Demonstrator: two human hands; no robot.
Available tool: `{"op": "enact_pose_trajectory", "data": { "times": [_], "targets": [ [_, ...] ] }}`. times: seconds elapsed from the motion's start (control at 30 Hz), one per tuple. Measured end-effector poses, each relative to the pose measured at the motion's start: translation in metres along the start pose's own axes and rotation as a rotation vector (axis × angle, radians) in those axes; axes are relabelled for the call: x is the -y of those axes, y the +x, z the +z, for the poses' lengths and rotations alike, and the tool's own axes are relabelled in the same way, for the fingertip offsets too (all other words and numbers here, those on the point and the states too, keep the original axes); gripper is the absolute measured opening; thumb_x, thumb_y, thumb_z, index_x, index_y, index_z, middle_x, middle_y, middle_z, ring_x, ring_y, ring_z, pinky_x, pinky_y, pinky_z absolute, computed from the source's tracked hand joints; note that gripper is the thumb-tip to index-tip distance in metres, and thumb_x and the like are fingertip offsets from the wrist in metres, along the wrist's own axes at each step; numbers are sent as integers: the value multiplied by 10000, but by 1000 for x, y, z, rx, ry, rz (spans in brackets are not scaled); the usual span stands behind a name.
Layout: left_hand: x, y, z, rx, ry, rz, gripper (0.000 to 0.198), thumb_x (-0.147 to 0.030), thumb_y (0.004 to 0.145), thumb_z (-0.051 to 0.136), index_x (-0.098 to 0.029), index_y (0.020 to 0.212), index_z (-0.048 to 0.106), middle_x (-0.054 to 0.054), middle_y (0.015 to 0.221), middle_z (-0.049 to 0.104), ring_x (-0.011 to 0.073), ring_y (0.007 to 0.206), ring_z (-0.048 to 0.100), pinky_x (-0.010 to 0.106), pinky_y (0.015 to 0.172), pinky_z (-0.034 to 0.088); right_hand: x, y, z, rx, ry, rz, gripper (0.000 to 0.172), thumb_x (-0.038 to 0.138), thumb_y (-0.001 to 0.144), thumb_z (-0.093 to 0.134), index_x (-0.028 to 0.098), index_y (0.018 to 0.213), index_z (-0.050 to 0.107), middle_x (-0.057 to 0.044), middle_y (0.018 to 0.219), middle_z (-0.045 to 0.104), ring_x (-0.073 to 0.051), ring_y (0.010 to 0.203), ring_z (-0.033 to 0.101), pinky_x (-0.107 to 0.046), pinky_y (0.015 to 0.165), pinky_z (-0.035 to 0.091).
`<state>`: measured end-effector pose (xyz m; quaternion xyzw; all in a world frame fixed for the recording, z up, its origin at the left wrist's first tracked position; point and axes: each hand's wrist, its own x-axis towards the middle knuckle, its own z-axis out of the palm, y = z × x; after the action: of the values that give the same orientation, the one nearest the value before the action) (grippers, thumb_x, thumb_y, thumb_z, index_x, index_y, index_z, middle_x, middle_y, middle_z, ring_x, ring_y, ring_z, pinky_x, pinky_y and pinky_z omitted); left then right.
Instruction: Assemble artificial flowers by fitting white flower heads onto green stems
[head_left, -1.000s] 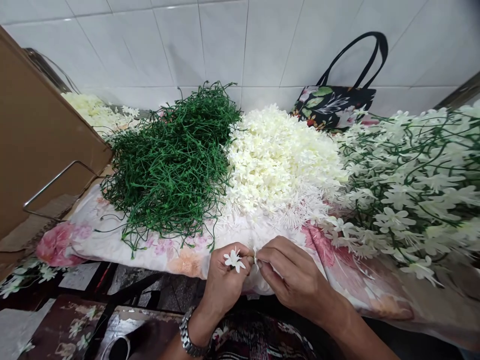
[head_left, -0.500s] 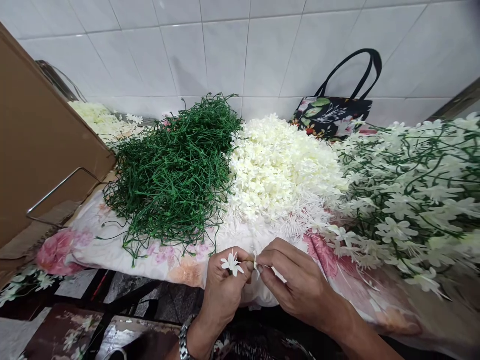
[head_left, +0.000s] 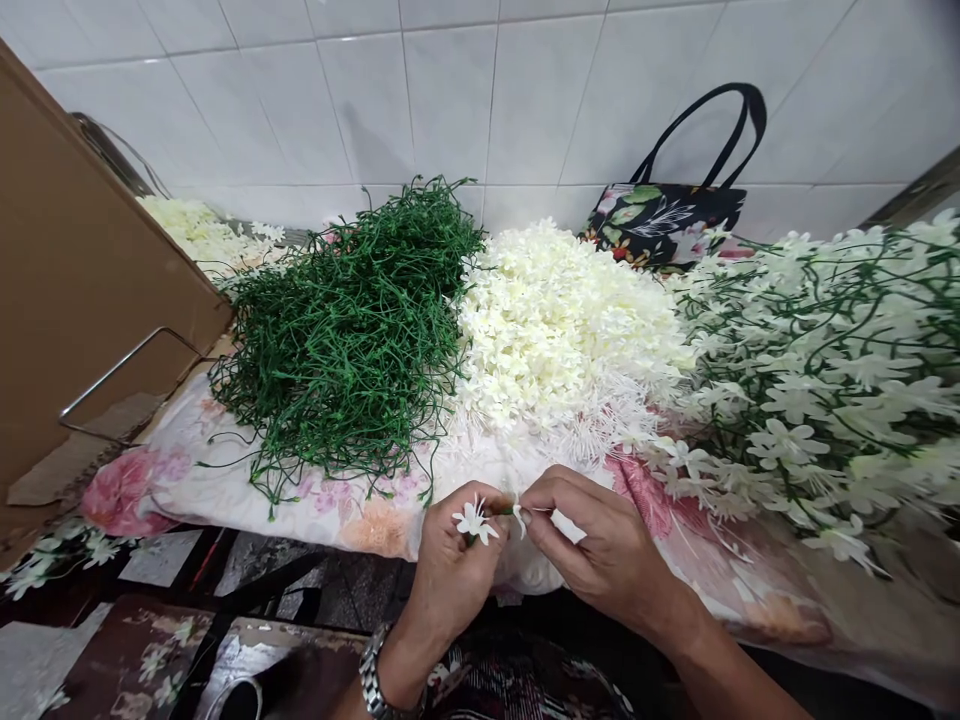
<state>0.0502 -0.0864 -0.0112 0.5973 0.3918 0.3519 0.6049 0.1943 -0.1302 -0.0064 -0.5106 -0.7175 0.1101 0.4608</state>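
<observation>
My left hand [head_left: 459, 560], with a metal watch at its wrist, is closed around a green stem; a white flower [head_left: 475, 521] sticks out by its thumb. My right hand [head_left: 581, 525] pinches a small white blossom [head_left: 519, 519] at the fingertips, close against the left fingers. Beyond the hands lies a heap of loose cream-white petals [head_left: 555, 310], with thin white stamens at its front edge. Left of that heap is a tangled pile of green stems [head_left: 352, 340]. Assembled white flowers on green stems [head_left: 825, 400] are spread at the right.
A cardboard box [head_left: 97, 270] stands at the left, with a bent wire near its base. A black floral bag [head_left: 667, 222] leans on the tiled wall [head_left: 420, 100]. Flower-patterned cloth [head_left: 225, 500] covers the table. More white flowers [head_left: 187, 232] lie behind the box.
A bit of green stem now shows between my hands, beside the small blossom. My left hand has shifted slightly right, and the view has tilted a little.
</observation>
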Motion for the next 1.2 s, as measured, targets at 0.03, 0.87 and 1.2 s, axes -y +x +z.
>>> {"op": "enact_pose_trajectory", "data": {
  "times": [0.03, 0.87, 1.2],
  "targets": [
    [0, -1, 0, -17, 49, 41, 98, -150, 713, 491, -158, 640, 555, -43, 529, 447, 87, 491, 366, 188, 456, 304, 0, -1, 0, -2, 3, 6, 142, 49, 825, 456, 147, 768, 542, -21, 640, 542, -104, 584, 505, -221, 516, 406],
    [9, 7, -3, -24, 24, 41, 119, -194, 702, 520, -154, 599, 565, -39, 494, 436, 93, 477, 364, 204, 463, 299, -2, -1, -1, 28, -26, 51, 107, 85, 850, 468, 158, 840, 546, -28, 713, 553, -123, 657, 538, -235, 572, 449],
    [13, 3, -6, 48, -183, -127, 122, -214, 680, 570, -141, 583, 575, -53, 474, 389, 70, 445, 305, 201, 437, 243, 4, 2, -9, 70, -15, -66, 133, 71, 849, 465, 160, 874, 560, -31, 725, 556, -127, 669, 534, -249, 579, 452]
  ]
}}
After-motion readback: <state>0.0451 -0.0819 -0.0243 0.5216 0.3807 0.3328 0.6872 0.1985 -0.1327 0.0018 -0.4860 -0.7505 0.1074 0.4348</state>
